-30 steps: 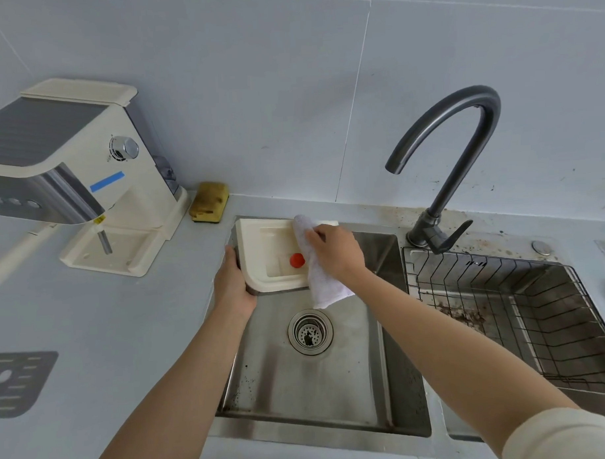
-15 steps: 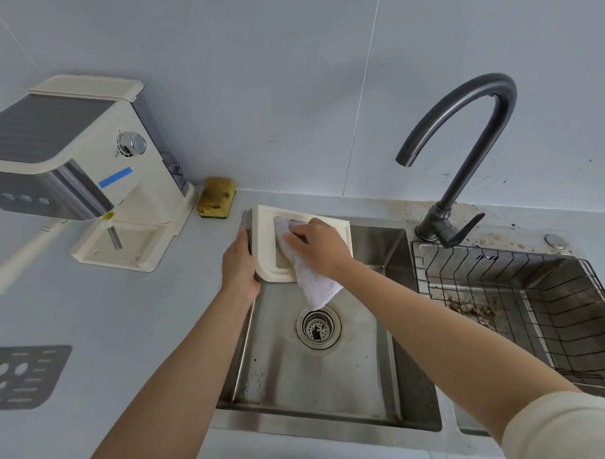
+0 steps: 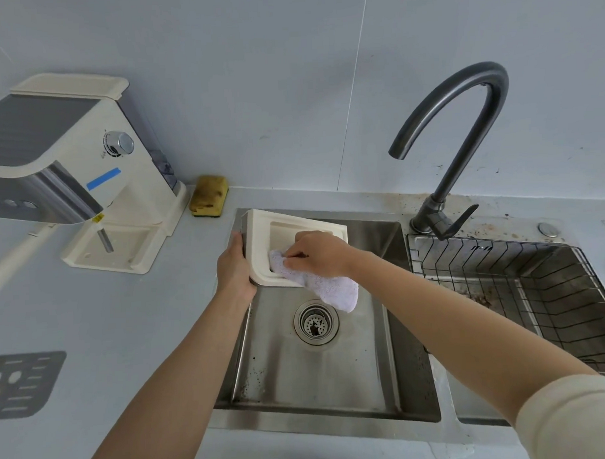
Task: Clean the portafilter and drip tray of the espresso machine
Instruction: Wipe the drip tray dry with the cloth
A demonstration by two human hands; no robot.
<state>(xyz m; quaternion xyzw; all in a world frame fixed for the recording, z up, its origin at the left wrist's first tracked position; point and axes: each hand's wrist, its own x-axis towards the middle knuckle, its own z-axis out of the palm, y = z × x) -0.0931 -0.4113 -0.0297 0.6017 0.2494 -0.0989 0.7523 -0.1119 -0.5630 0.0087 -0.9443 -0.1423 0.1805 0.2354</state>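
Step in hand: the inside of the drip tray (image 3: 260, 230) is judged to be under wiping with a cloth (image 3: 322, 285); the portafilter cannot be seen in this view.

Drip tray: a cream tray is held tilted above the rear left corner of the sink (image 3: 334, 382), its hollow turned toward the camera.

Left hand (image 3: 234, 268): it is closed around the tray's left edge, thumb on the front rim, the other fingers hidden behind; the tray is steadied by it.

Right hand (image 3: 317, 253): it is bunched shut on the cloth, which is pressed into the hollow; the loose end hangs over the tray's lower rim, above the drain (image 3: 316, 322).

Espresso machine (image 3: 69, 162): it stands at the rear left of the counter (image 3: 126, 321), its base recess bare where the tray is judged to belong.

Grate (image 3: 23, 383): a dark slotted plate lies at the counter's left edge, well apart from the sink.

Sponge (image 3: 209, 195): it is set at the counter's rear edge, between machine and sink.

Faucet (image 3: 462, 138): no water is seen running.

Doing it well: the cloth is best pushed into the hollow's corners and along the inner walls, where residue is likely to gather. The tray should be kept over the sink so drips are caught. A firm left-hand hold is needed against the wiping pressure, since wet plastic may slip.

Left to do: the grate and portafilter appear not yet dealt with.
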